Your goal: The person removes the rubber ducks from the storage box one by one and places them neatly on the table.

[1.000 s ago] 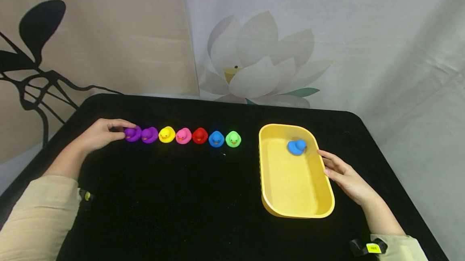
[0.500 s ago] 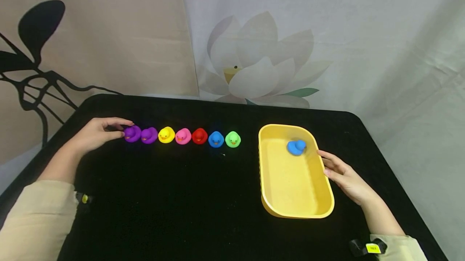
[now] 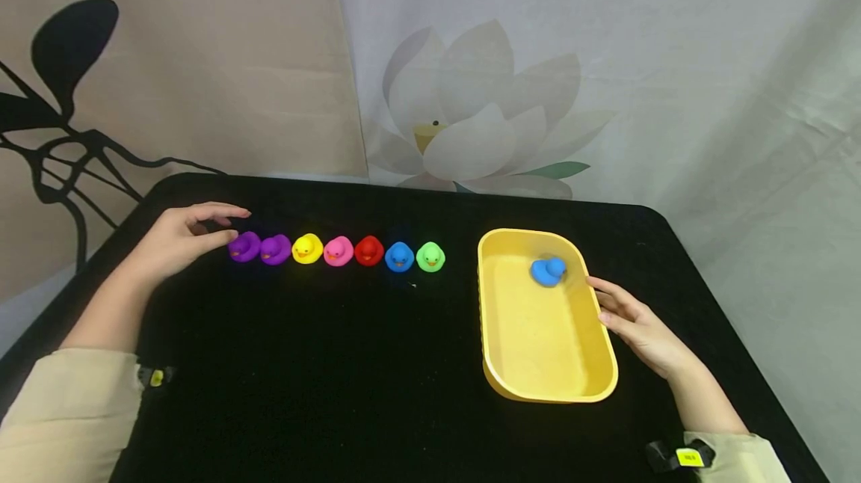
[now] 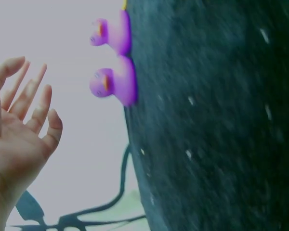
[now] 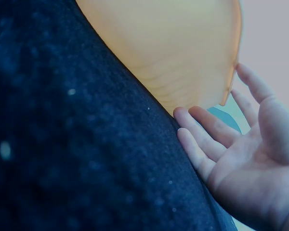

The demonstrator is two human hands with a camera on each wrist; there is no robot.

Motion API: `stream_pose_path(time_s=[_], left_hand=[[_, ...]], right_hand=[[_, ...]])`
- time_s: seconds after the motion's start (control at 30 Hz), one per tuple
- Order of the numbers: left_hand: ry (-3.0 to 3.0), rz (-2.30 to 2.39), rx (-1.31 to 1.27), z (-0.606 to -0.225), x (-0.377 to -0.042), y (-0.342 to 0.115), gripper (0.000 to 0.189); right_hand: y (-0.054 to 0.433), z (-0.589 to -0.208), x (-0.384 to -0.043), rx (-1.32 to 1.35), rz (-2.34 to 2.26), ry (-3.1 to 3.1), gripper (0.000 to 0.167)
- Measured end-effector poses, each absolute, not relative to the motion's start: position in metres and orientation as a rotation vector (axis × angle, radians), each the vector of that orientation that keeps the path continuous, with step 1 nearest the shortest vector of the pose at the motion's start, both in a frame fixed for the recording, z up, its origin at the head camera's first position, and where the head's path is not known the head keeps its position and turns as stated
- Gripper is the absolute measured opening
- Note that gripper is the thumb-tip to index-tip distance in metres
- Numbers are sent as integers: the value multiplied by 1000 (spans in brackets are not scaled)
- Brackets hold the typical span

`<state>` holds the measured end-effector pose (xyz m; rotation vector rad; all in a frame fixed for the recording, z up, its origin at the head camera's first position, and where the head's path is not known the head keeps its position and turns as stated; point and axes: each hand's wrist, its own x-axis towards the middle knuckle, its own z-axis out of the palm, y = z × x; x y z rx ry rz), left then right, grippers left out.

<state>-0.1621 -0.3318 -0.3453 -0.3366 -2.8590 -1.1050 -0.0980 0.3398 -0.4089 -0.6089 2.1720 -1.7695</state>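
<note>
My left hand [image 3: 173,244] hovers at the left end of a row of rubber ducks, fingers spread and holding nothing. Its thumb overlaps the edge of the end purple duck [image 3: 245,247] in the head view; the left wrist view shows a gap between the hand [image 4: 26,127] and that duck [image 4: 118,82]. Beside it sits a second purple duck [image 3: 276,250]. Over on the right, my right hand [image 3: 639,330] touches the outer side of a yellow plastic tray [image 3: 548,389] with relaxed fingers. A blue duck [image 3: 548,271] lies inside the tray, towards its far end.
Continuing the row rightward are a yellow duck [image 3: 307,249], a pink duck [image 3: 338,252], a red duck [image 3: 369,251], a blue duck [image 3: 400,257] and a green duck [image 3: 430,257]. Black cloth [image 3: 303,378] covers the table. A printed curtain [image 3: 269,57] hangs behind its far edge.
My left hand has let go of the end purple duck, its fingers spreading and lifting slightly up and left. The ducks and my right hand at the tray stay put.
</note>
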Motion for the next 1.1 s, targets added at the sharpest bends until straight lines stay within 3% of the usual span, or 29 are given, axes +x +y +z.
stream_pose_path(time_s=[0.67,1.1], left_hand=[[-2644,-1234,-464,-314,-150,-247,36],[-2526,-1318,-781,-304,-141,-187,35]], right_hand=[[339,-409,-98,-615,-1776,2161,49],[340,-409,-98,-625,-1776,2159,49]])
